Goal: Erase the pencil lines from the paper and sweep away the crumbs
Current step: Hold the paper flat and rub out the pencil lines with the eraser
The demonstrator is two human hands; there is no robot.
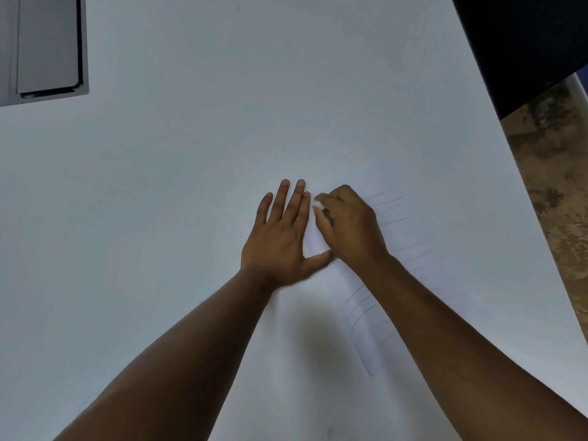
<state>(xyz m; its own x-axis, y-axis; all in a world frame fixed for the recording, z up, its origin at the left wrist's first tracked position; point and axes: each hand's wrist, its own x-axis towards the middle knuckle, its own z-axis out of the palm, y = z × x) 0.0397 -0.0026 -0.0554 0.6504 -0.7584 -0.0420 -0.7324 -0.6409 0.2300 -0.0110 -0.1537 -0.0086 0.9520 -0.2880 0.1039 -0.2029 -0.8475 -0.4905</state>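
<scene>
A white sheet of paper [413, 243] lies on the white table, marked with several faint curved pencil lines [389, 200], with more of them near its front edge. My left hand [283, 237] rests flat, fingers spread, on the paper's left edge. My right hand [346, 224] is closed around a small white eraser [318, 205], whose tip pokes out next to my left fingertips at the paper's far left corner. My right forearm covers the middle of the sheet. No crumbs can be made out.
A grey flat device [47, 49] lies at the table's far left corner. A dark object [521, 43] overhangs the far right. The table's right edge runs diagonally, with brown mottled floor [553, 192] beyond it.
</scene>
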